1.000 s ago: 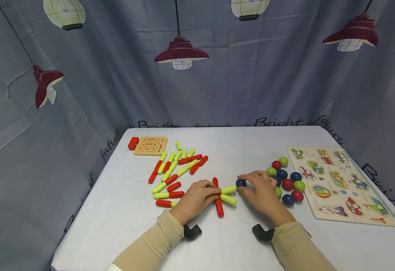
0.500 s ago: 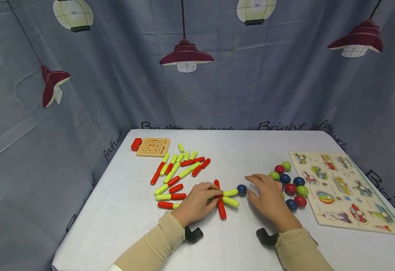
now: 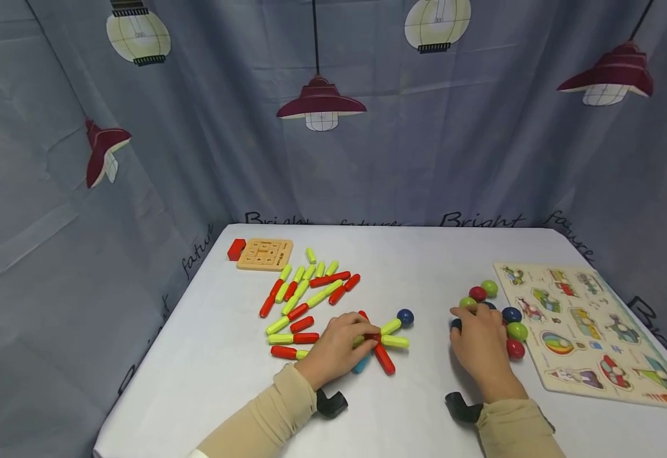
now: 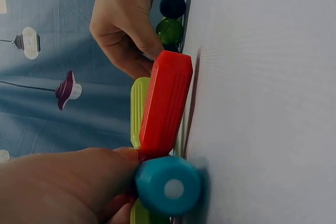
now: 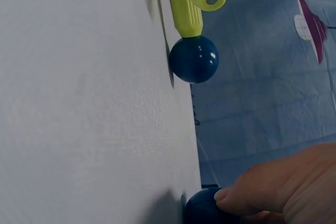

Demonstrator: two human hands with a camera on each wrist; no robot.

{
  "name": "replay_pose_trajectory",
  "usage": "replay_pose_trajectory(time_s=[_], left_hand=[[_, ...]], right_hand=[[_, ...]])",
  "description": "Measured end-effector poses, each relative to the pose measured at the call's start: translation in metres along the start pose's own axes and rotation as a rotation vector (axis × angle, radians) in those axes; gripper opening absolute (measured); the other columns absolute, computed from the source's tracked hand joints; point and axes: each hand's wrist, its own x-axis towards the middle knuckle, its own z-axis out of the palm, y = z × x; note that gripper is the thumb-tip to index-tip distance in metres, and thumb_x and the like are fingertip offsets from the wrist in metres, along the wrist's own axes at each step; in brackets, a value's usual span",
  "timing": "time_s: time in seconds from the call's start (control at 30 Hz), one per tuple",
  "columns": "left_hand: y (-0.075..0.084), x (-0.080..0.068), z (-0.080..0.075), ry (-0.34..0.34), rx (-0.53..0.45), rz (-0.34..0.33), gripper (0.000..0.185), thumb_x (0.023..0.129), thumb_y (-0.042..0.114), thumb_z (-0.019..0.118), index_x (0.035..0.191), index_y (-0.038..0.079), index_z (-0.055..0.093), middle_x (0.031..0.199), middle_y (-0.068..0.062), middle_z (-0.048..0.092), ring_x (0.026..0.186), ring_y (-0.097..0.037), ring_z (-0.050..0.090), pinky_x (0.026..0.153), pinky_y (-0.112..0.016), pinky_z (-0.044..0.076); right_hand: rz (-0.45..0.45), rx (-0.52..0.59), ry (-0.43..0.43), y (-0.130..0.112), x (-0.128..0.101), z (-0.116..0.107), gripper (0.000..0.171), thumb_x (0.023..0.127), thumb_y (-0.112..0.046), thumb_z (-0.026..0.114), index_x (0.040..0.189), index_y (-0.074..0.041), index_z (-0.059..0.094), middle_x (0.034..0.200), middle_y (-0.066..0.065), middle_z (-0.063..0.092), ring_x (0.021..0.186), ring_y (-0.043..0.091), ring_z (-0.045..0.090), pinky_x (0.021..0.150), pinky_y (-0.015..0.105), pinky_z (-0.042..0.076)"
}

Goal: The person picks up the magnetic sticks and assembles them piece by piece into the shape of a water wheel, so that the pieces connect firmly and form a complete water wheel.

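My left hand [image 3: 339, 346] pinches the middle of a star-shaped cluster of magnetic sticks. Red sticks [image 3: 385, 360] and lime sticks [image 3: 395, 341] fan out from it, and a blue stick [image 4: 169, 187] points at the left wrist camera. A dark blue ball [image 5: 194, 60] sits on the tip of one lime stick. Over to the right, my right hand [image 3: 482, 350] is at the pile of balls, its thumb on another blue ball [image 5: 202, 206] in the right wrist view. The cluster's centre is hidden behind my left fingers.
Several loose red and lime sticks [image 3: 295, 289] lie left of the cluster. Green, red and blue balls [image 3: 514, 348] surround my right hand, beside a wooden picture puzzle board [image 3: 562, 381]. A wooden number puzzle [image 3: 265, 254] and a red block [image 3: 236, 249] stand at the back left.
My right hand brought a blue ball to a lime stick's tip, let go, and moved right to another blue ball in the pile. The cluster turned slightly, and its blue stick now shows.
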Motion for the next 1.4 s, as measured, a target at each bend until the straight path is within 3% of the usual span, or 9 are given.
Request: replay_pose_trajectory(time_s=[0.23, 0.43, 0.63, 0.73, 0.83, 1.0, 1.1, 1.23, 1.4], left_hand=[[0.0, -0.002, 0.005, -0.016, -0.066, -0.032, 0.024, 0.1, 0.027, 0.07, 0.122, 0.021, 0.075, 0.109, 0.009, 0.066, 0.093, -0.004, 0.059, 0.084, -0.021, 0.05], [0.002, 0.001, 0.0, -0.014, -0.073, -0.066, 0.026, 0.099, 0.028, 0.071, 0.123, 0.022, 0.076, 0.108, 0.01, 0.065, 0.094, -0.003, 0.058, 0.086, -0.02, 0.051], [0.004, 0.004, -0.004, -0.013, -0.065, -0.097, 0.027, 0.098, 0.03, 0.071, 0.124, 0.021, 0.076, 0.108, 0.009, 0.065, 0.096, -0.004, 0.059, 0.087, -0.019, 0.052], [0.005, 0.004, -0.004, -0.014, -0.059, -0.117, 0.028, 0.098, 0.031, 0.071, 0.124, 0.022, 0.075, 0.109, 0.009, 0.065, 0.098, -0.004, 0.06, 0.089, -0.02, 0.053], [0.005, 0.005, -0.005, -0.014, -0.056, -0.132, 0.029, 0.098, 0.032, 0.071, 0.125, 0.022, 0.075, 0.109, 0.009, 0.065, 0.098, -0.004, 0.06, 0.089, -0.02, 0.053], [0.005, 0.005, -0.005, -0.013, -0.069, -0.14, 0.028, 0.099, 0.032, 0.07, 0.125, 0.021, 0.074, 0.109, 0.01, 0.064, 0.096, -0.003, 0.059, 0.087, -0.019, 0.053], [0.004, 0.005, -0.004, -0.015, -0.053, -0.114, 0.028, 0.101, 0.03, 0.068, 0.126, 0.021, 0.074, 0.11, 0.009, 0.065, 0.099, -0.004, 0.06, 0.088, -0.021, 0.053], [0.004, 0.004, -0.001, -0.017, 0.006, -0.034, 0.028, 0.102, 0.024, 0.067, 0.129, 0.019, 0.073, 0.115, 0.008, 0.068, 0.105, -0.008, 0.062, 0.094, -0.025, 0.053], [0.005, 0.002, 0.002, -0.012, 0.053, 0.005, 0.029, 0.1, 0.021, 0.069, 0.129, 0.019, 0.073, 0.119, 0.009, 0.072, 0.11, -0.01, 0.064, 0.097, -0.029, 0.051]], right_hand=[[-0.007, -0.006, -0.036, 0.001, -0.004, 0.003, 0.04, 0.083, 0.001, 0.071, 0.123, 0.006, 0.069, 0.121, 0.036, 0.059, 0.113, 0.054, 0.049, 0.096, 0.069, 0.04], [-0.042, 0.008, -0.034, -0.005, -0.001, 0.005, 0.035, 0.085, -0.003, 0.075, 0.119, 0.001, 0.072, 0.12, 0.031, 0.063, 0.114, 0.052, 0.055, 0.09, 0.062, 0.037], [-0.094, 0.185, -0.044, -0.015, 0.004, 0.005, 0.032, 0.088, -0.012, 0.079, 0.119, -0.008, 0.074, 0.119, 0.017, 0.069, 0.108, 0.039, 0.065, 0.087, 0.055, 0.029], [-0.14, 0.269, -0.08, -0.021, 0.003, 0.007, 0.03, 0.089, -0.013, 0.079, 0.119, -0.011, 0.075, 0.116, 0.009, 0.07, 0.107, 0.031, 0.068, 0.098, 0.055, 0.04], [-0.17, 0.277, -0.121, -0.025, 0.0, 0.012, 0.028, 0.09, -0.014, 0.079, 0.118, -0.012, 0.074, 0.115, 0.005, 0.07, 0.11, 0.028, 0.068, 0.098, 0.053, 0.053], [-0.174, 0.257, -0.169, -0.025, 0.0, 0.012, 0.03, 0.091, -0.014, 0.078, 0.12, -0.012, 0.073, 0.116, 0.006, 0.07, 0.11, 0.029, 0.068, 0.095, 0.055, 0.055], [-0.186, 0.213, -0.104, -0.015, 0.003, 0.001, 0.03, 0.092, -0.009, 0.071, 0.122, -0.011, 0.073, 0.12, 0.011, 0.069, 0.111, 0.033, 0.065, 0.1, 0.054, 0.046], [-0.111, 0.082, -0.018, 0.004, 0.001, -0.019, 0.037, 0.083, -0.005, 0.066, 0.12, -0.009, 0.072, 0.122, 0.02, 0.063, 0.109, 0.04, 0.057, 0.079, 0.051, 0.028], [-0.033, -0.004, -0.162, 0.018, -0.005, -0.028, 0.042, 0.078, -0.009, 0.074, 0.12, -0.009, 0.071, 0.12, 0.025, 0.061, 0.103, 0.041, 0.054, 0.074, 0.051, 0.026]])
